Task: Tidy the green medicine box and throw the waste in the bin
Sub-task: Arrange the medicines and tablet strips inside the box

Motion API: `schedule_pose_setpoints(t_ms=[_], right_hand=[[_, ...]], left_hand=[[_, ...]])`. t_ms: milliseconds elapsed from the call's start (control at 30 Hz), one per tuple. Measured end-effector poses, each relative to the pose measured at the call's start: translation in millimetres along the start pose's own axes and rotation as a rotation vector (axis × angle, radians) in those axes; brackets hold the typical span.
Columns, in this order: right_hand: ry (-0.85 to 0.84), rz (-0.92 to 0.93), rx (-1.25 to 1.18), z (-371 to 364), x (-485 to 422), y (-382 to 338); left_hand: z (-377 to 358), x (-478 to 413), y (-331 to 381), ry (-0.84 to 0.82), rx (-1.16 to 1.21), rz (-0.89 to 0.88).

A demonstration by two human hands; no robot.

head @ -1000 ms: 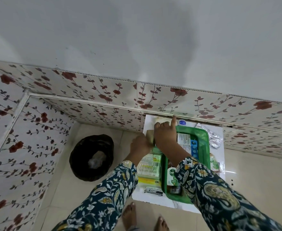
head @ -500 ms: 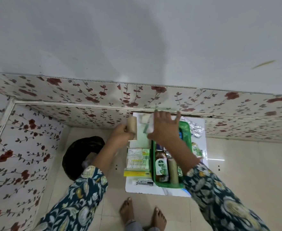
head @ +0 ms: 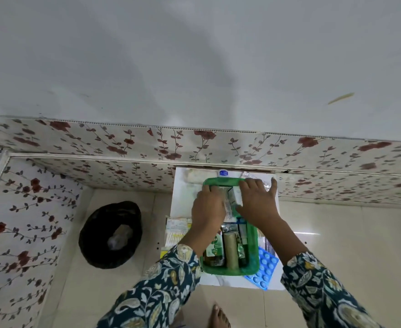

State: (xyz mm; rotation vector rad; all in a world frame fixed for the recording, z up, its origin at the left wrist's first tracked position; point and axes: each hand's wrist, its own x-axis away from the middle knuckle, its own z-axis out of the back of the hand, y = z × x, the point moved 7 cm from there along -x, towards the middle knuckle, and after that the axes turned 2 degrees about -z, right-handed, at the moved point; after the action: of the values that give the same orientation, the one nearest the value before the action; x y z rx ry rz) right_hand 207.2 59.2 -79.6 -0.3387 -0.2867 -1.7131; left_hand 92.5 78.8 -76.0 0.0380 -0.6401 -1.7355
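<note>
Both hands, left hand (head: pixel 207 207) & right hand (head: pixel 257 202), pressed white medicine cartons (head: pixel 230 200) into the green plastic medicine box (head: pixel 230 271) at 12 o'clock; pack upright, w/ round black-lined bin (head: pixel 110 235) at 9 o'clock.

Under both hands sits a bright green medicine box (head: pixel 230 271) on a white sheet (head: pixel 183 197). A blue blister pack (head: pixel 263 268) lies below the right hand. Left of the left hand, a black bin (head: pixel 93 235). Sleeves (head: pixel 161 290) are dark teal with cream floral print.
</note>
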Motion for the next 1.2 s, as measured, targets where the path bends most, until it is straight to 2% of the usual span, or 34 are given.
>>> schedule_pose_setpoints(t_ms=[67,133,200,300,400,533,600,733,800,900,967,1067,1133,1200], right_hand=[[0.099,-0.07,-0.142,13,-17,5],[0.115,-0.123,-0.318,22,-41,4],[0.022,-0.115,-0.414,17,-71,-3],[-0.261,-0.085,-0.35,-10,-107,-17],[-0.399,-0.135,-0.356,-29,-127,-22],[-0.43,-0.165,-0.384,-36,-138,-25],[-0.41,-0.161,-0.34,-37,-139,-23],[-0.224,-0.219,-0.43,-25,-132,-9],[-0.106,-0.227,-0.5,-12,-119,-2],[0.087,-0.211,-0.698,12,-92,6],[0.181,-0.209,-0.876,23,-71,13],[0.19,-0.269,-0.994,29,-32,27],[0.124,-0.312,-0.946,23,-6,34],[0.023,-0.333,-0.845,12,17,36]], left_hand=[[12,-17,-8,0.124,0.04,-0.019],[20,-44,-27,0.171,0.083,0.013],[13,-71,-43,0.073,0.01,-0.012],[-14,-97,-52,-0.149,-0.276,-0.17],[-26,-107,-54,-0.107,-0.415,-0.282],[-31,-107,-52,-0.038,-0.519,-0.357],[-33,-107,-54,-0.026,-0.542,-0.372],[-36,-109,-53,-0.044,-0.565,-0.428],[-34,-108,-53,-0.051,-0.557,-0.397],[-19,-105,-56,-0.056,-0.482,-0.316],[3,-99,-58,-0.01,-0.347,-0.221],[40,-67,-50,0.099,-0.085,-0.14],[44,-40,-42,0.019,0.126,-0.062],[28,-11,-33,-0.184,0.275,0.05]])
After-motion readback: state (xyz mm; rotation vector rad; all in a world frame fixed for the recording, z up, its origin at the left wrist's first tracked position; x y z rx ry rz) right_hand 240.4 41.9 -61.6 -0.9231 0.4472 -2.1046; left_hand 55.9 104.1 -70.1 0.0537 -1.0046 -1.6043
